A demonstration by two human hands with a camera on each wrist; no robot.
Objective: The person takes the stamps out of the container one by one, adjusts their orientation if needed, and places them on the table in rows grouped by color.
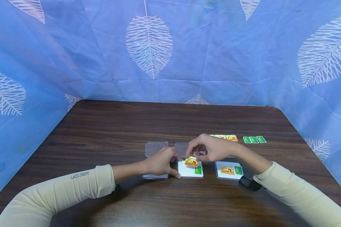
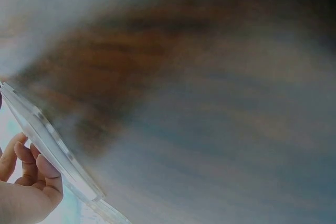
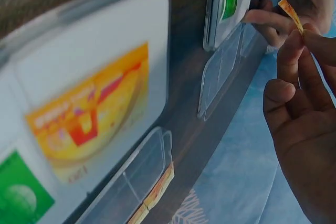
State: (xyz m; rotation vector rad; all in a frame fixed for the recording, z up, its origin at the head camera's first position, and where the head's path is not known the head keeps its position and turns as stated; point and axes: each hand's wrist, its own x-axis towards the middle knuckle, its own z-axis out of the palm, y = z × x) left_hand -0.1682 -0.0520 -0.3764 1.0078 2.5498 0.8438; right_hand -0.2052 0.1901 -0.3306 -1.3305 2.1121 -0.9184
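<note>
My right hand point(image 1: 216, 148) pinches a small orange picture card point(image 1: 191, 161) by its edge, tilted over the white inside of the middle plastic case point(image 1: 184, 172). A green card point(image 1: 198, 170) lies at that case's right side. My left hand point(image 1: 160, 162) is at the case's left edge, with thumb and forefinger spread along it. In the right wrist view the pinched card point(image 3: 292, 15) shows edge-on, slightly bent, between thumb and fingertips. The left wrist view is mostly blurred tabletop, with a clear case edge point(image 2: 58, 150) at the left.
To the right stands another case point(image 1: 218, 175) with an orange card point(image 1: 227, 170) and a green card point(image 1: 238, 170) inside. A third case point(image 1: 155, 177) lies partly under my left hand, its clear lid point(image 1: 156, 148) behind. Farther back are orange cards point(image 1: 231, 138) and green cards point(image 1: 253, 139) in rows.
</note>
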